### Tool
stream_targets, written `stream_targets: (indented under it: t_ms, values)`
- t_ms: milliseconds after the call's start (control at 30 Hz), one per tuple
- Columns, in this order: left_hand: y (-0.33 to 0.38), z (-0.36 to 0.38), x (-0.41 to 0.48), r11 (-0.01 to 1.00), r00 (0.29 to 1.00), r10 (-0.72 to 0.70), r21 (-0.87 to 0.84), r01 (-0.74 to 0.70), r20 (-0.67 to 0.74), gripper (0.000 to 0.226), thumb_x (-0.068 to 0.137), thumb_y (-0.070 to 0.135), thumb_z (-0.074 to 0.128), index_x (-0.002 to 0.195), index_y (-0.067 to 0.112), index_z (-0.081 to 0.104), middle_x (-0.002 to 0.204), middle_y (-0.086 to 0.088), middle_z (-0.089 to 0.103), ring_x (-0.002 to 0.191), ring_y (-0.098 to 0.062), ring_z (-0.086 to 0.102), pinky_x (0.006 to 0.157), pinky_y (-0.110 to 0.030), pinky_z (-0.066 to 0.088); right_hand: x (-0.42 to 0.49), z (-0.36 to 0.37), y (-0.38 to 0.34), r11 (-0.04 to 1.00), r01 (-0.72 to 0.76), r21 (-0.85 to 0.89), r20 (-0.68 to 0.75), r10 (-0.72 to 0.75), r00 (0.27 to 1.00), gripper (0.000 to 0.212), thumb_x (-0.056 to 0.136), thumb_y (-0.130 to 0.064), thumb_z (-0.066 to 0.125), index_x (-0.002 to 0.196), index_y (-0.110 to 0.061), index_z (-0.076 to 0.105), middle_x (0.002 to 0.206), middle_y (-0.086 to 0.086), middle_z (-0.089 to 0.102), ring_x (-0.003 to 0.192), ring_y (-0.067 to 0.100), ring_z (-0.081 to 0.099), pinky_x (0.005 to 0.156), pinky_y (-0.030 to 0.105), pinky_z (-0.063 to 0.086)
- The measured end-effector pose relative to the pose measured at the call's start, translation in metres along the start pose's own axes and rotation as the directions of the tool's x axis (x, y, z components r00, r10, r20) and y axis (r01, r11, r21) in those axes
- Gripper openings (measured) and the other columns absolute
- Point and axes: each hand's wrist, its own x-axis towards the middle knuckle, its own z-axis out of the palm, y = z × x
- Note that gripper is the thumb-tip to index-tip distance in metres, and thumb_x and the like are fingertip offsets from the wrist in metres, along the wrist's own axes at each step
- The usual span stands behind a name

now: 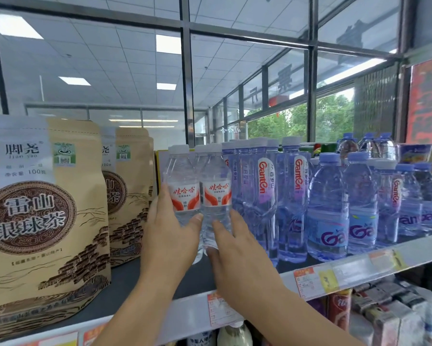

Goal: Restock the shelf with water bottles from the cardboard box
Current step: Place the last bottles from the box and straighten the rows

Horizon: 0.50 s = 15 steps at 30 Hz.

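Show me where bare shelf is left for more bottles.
Bare dark shelf lies between the tea bags and the two red-label bottles, forward to the price strip. Right of them, blue bottles crowd the shelf to its edge.

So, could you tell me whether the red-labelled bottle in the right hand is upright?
Upright: the red-labelled bottle has its white cap on top and label level, right hand gripping low.

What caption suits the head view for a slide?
Left hand grips the left bottle, right hand the right bottle, on the shelf beside tea bags.
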Motion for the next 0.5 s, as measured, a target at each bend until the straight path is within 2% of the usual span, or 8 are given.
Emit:
stream_targets:
  t_ms: [100,200,333,500]
  values:
    - [0.017,0.006,-0.022,0.995,0.995,0.077,0.07,-0.072,-0.066,0.075,0.09,0.034,0.068,0.153,0.034,0.028,0.155,0.004,0.038,0.142,-0.019,0.036,0.114,-0.048,0.037,-0.022,-0.012,0.011,0.999,0.043,0.024,-0.047,-0.042,0.998,0.046,0.101,-0.033,0.043,0.145,-0.023,0.034,0.161,0.006,0.008,0.142,0.029,0.03,0.107,0.039,0.037]
    - [0.042,0.026,-0.052,0.985,0.987,0.156,0.08,-0.153,-0.029,0.069,0.091,0.035,0.067,0.152,0.033,0.035,0.156,0.009,0.039,0.143,-0.013,0.035,0.116,-0.041,0.034,-0.046,-0.028,0.033,0.997,0.073,0.038,-0.093,-0.07,0.993,0.04,0.099,-0.024,0.046,0.138,-0.017,0.047,0.159,0.012,0.021,0.139,0.03,0.035,0.107,0.037,0.038]
    - [0.072,0.069,-0.096,0.984,0.982,0.176,0.007,-0.177,0.06,0.058,0.091,0.031,0.068,0.145,0.032,0.047,0.146,0.011,0.051,0.132,-0.009,0.048,0.108,-0.036,0.043,-0.085,-0.054,0.079,0.992,0.084,0.096,-0.143,-0.07,0.987,0.033,0.093,-0.014,0.055,0.125,-0.008,0.059,0.149,0.018,0.039,0.129,0.035,0.049,0.1,0.037,0.044]
    - [0.098,0.147,-0.166,0.991,0.978,0.131,-0.023,-0.129,0.165,0.052,0.086,0.036,0.067,0.136,0.026,0.059,0.126,0.003,0.066,0.109,-0.011,0.064,0.095,-0.032,0.05,-0.156,-0.086,0.169,0.995,0.001,0.097,-0.119,0.01,0.993,0.032,0.093,-0.015,0.055,0.124,-0.011,0.061,0.145,0.018,0.043,0.124,0.036,0.051,0.096,0.04,0.047]
